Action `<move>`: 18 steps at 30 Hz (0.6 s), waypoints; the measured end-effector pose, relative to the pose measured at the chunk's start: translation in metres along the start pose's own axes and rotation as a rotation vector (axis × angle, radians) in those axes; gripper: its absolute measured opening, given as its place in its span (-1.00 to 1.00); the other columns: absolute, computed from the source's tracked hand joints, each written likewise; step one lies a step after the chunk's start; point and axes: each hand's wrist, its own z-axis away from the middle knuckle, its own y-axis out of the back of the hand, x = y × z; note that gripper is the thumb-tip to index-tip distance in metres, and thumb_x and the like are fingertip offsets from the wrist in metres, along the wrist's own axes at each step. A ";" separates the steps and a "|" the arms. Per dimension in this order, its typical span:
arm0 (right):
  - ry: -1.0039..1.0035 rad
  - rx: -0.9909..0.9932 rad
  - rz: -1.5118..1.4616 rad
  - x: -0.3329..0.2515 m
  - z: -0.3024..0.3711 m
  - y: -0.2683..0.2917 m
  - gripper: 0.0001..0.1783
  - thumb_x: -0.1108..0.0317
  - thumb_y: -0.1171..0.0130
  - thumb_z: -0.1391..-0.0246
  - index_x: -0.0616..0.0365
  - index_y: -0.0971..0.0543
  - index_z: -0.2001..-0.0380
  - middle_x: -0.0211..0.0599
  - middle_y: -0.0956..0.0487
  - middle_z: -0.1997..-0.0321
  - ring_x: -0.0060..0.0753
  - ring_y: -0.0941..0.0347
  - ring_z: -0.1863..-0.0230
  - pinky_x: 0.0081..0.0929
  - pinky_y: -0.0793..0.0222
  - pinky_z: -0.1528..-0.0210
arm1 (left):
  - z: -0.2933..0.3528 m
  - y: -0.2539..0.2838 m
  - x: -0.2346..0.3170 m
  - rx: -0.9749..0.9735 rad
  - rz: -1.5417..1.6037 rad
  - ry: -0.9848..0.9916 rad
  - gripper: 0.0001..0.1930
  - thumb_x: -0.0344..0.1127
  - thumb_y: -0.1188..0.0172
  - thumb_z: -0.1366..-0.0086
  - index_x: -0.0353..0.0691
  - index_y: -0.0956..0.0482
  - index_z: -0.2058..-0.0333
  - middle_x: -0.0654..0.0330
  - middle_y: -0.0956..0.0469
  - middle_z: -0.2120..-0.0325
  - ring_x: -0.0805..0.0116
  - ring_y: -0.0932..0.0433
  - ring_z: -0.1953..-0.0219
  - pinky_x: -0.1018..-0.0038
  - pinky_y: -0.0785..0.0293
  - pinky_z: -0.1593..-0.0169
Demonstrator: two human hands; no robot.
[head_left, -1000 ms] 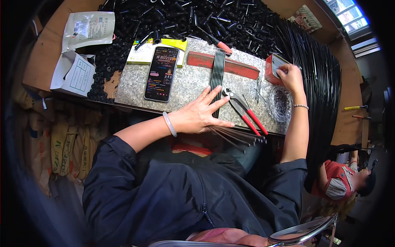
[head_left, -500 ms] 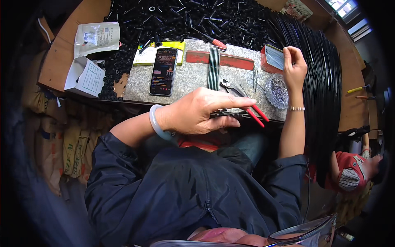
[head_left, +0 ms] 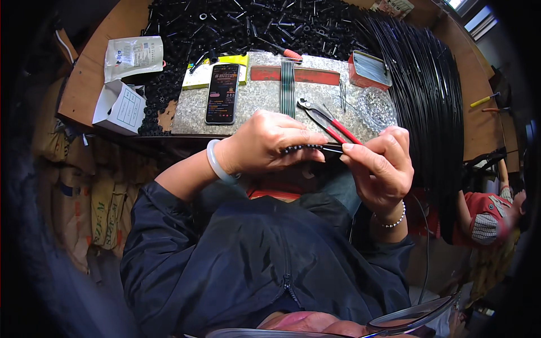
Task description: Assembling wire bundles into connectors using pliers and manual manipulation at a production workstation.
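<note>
Just past the table's front edge, my left hand point(head_left: 273, 141) grips a row of small black parts point(head_left: 301, 149) with pale round spots. Its fingers lie along the top and the thumb is below. From the right, my right hand point(head_left: 386, 166) pinches a thin metal pin point(head_left: 332, 149) between thumb and fingertips, its other end at the row of parts. Behind the hands lie red-handled pliers point(head_left: 338, 130), partly covered by the right fingers. Beyond them is a bundle of dark thin rods point(head_left: 287, 93) across a red bar point(head_left: 321, 76).
A red tin of pins point(head_left: 369, 70) and a clear glass dish point(head_left: 376, 110) stand at right. Left are a phone point(head_left: 221, 96), a white carton point(head_left: 119, 108) and a pouch point(head_left: 133, 58). Black parts point(head_left: 225, 28) heap behind; long black rods point(head_left: 417, 90) hang rightward. A person point(head_left: 489, 217) is far right.
My right hand has come from beside the red tin down and left to my left hand, with a pin now visible in its fingers. The left hand keeps its hold.
</note>
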 end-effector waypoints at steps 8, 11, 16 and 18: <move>0.011 0.006 0.047 0.000 0.001 -0.005 -0.77 0.46 -0.37 0.27 0.09 -0.62 0.42 -0.49 -0.38 0.61 -0.43 -0.22 0.53 -0.46 -0.07 0.42 | 0.003 0.001 0.000 -0.009 -0.007 0.025 -0.74 -0.30 -0.34 -0.04 -0.18 -0.64 0.25 0.11 -0.61 0.48 0.17 -0.63 0.38 0.39 -0.55 0.33; 0.022 0.018 0.038 0.002 0.001 -0.006 -0.79 0.41 -0.36 0.25 0.05 -0.62 0.42 -0.54 -0.37 0.62 -0.45 -0.22 0.54 -0.47 -0.04 0.42 | 0.003 0.000 0.000 -0.009 0.000 0.022 -0.74 -0.28 -0.33 -0.05 -0.18 -0.64 0.26 0.10 -0.61 0.48 0.16 -0.63 0.38 0.38 -0.56 0.32; -0.065 -0.032 -0.133 0.003 0.000 -0.011 -0.76 0.42 -0.36 0.27 0.04 -0.63 0.40 -0.54 -0.37 0.62 -0.44 -0.22 0.55 -0.45 -0.04 0.42 | 0.000 -0.001 0.000 -0.037 -0.009 0.013 -0.74 -0.25 -0.33 -0.05 -0.19 -0.64 0.26 0.10 -0.61 0.47 0.15 -0.63 0.37 0.38 -0.56 0.30; 0.074 -0.021 -0.048 0.007 -0.002 -0.013 -0.74 0.41 -0.36 0.31 0.04 -0.64 0.40 -0.56 -0.37 0.62 -0.46 -0.22 0.55 -0.45 -0.07 0.40 | 0.001 -0.002 -0.003 -0.035 -0.006 -0.035 -0.70 -0.20 -0.35 -0.02 -0.20 -0.63 0.27 0.11 -0.61 0.47 0.15 -0.63 0.38 0.38 -0.56 0.30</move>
